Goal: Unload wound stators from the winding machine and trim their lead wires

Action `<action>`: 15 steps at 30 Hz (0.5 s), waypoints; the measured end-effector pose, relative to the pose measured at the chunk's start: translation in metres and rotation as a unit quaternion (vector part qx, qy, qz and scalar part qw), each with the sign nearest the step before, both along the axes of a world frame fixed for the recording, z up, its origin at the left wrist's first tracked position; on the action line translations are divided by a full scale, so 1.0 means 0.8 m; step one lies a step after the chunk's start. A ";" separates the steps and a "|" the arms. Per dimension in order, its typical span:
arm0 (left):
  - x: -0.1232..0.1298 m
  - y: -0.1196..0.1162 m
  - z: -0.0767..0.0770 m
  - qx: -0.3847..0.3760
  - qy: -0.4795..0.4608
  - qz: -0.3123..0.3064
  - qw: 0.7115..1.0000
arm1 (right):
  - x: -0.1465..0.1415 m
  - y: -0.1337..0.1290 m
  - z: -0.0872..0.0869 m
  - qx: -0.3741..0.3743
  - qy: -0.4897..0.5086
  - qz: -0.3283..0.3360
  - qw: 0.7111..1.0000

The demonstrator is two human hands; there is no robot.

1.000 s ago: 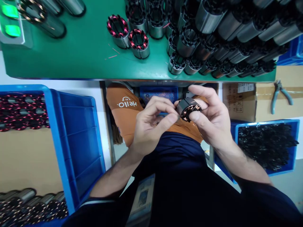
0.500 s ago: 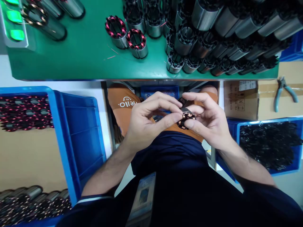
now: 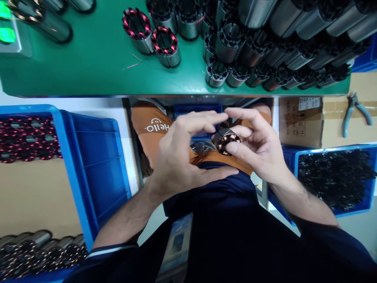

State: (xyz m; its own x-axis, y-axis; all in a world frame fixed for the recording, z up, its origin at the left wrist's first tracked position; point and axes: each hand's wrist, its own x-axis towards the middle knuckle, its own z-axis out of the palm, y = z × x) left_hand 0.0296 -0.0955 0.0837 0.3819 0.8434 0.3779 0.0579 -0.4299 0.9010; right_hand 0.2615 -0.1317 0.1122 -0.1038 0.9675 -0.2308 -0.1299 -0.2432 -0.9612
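A person wearing orange trousers (image 3: 143, 125) and a dark shirt (image 3: 229, 232) sits at a green table (image 3: 91, 74), seen from the wearer's own head. Above the lap, just in front of the table's near edge, is a small metal ring (image 3: 218, 137) with copper wire (image 3: 227, 139) looped around its visible end. The right hand (image 3: 262, 147) grasps it, the thumb laid against the wired end and other fingers behind. The left hand (image 3: 179, 151) is spread wide, its thumb well apart from its fingers, with nothing visible in its grip. Its fingertips come close to the right forefinger; whether they touch cannot be told.

For careful handling, the right grip would best bear on the ring's smooth outer wall, with the thumb resting only lightly on the loops (thin wire probably bends or scratches easily). A steady right wrist should help while the left hand is free, and the wired end is best tilted towards the eyes for checking. Low over the lap seems a sensible height, since a slip would likely land on cloth.

On the table stand two rings wound with red wire (image 3: 165, 46), beside crowded metal cylinders (image 3: 229, 53). Pliers (image 3: 346, 122) lie to the right.
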 end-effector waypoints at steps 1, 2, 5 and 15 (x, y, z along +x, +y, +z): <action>0.002 -0.002 0.005 0.014 0.014 0.000 1.000 | -0.002 0.000 -0.002 -0.001 0.009 0.010 1.000; 0.003 -0.004 0.007 0.021 0.021 0.001 1.000 | -0.003 0.001 -0.003 0.000 0.017 0.021 1.000; 0.005 -0.009 0.004 0.007 0.004 -0.001 1.000 | 0.002 0.001 -0.003 0.024 0.009 0.033 0.999; 0.003 -0.007 0.024 0.056 0.052 0.052 0.996 | 0.023 0.015 -0.004 0.133 -0.094 -0.134 0.977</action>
